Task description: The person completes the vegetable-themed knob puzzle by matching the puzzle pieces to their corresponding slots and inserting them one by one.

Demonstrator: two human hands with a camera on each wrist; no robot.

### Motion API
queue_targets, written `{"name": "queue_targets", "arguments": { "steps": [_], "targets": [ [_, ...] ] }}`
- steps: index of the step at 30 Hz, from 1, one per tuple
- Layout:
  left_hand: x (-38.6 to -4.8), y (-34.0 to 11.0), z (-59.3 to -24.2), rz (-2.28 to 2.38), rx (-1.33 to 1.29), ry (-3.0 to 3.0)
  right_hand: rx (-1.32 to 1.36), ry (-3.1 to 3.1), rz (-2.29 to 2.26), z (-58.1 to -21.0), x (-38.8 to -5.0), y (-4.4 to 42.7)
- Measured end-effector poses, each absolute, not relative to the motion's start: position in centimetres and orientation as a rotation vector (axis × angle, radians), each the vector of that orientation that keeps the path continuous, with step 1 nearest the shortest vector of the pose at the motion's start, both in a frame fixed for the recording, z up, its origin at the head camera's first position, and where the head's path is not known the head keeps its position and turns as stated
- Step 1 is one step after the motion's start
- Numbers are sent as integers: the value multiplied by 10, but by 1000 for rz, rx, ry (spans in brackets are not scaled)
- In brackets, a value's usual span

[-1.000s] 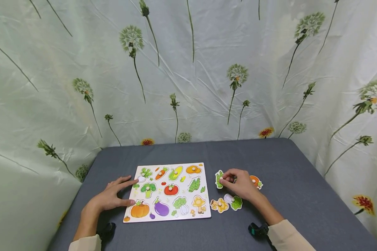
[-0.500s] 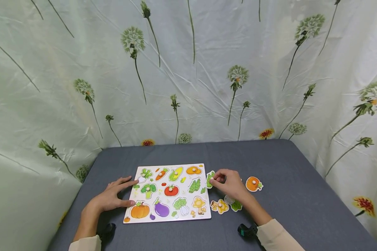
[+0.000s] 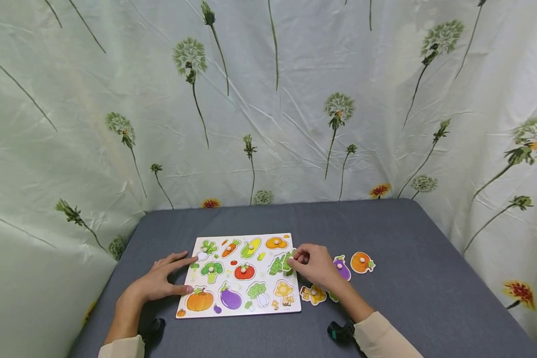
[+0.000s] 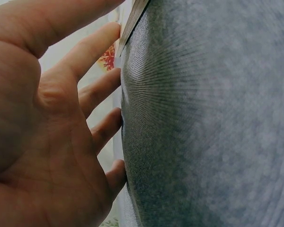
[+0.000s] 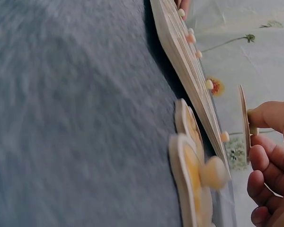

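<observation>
The white puzzle board (image 3: pixel 268 311) with vegetable pictures lies flat on the dark table. My left hand (image 3: pixel 156 283) rests at its left edge, thumb and index finger touching it, fingers spread; in the left wrist view the hand (image 4: pixel 52 123) shows an open palm. My right hand (image 3: pixel 315 266) pinches the knob of a green pea-pod piece (image 3: pixel 288 261) over the board's right part, beside the printed pea-pod spot. In the right wrist view that thin piece (image 5: pixel 244 123) is seen edge-on, raised off the board, held by the right hand (image 5: pixel 274 161).
Right of the board lie a mushroom piece (image 3: pixel 317 295), an eggplant piece (image 3: pixel 342 267) and an orange pumpkin piece (image 3: pixel 362 262). Part of a green piece shows under the right forearm. A flowered curtain (image 3: pixel 268 99) hangs behind the table (image 3: pixel 250 338).
My right hand has moved left, carrying the pea-pod piece from the table beside the board to over its right edge. The eggplant piece has come into view. My left hand has stayed still.
</observation>
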State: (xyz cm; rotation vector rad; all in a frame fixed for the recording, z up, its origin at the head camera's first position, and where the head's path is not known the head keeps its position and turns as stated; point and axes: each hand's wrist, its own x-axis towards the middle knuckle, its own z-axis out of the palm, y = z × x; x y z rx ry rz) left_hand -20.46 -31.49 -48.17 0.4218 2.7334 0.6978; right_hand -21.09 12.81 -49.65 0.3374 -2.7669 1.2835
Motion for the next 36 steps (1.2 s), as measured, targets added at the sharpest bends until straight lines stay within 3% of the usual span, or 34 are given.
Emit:
{"name": "queue_targets", "arguments": {
  "steps": [36],
  "targets": [
    [-203,-315,-481,713,407,2731,269,-2815,1190,-506,-211,90]
  ]
}}
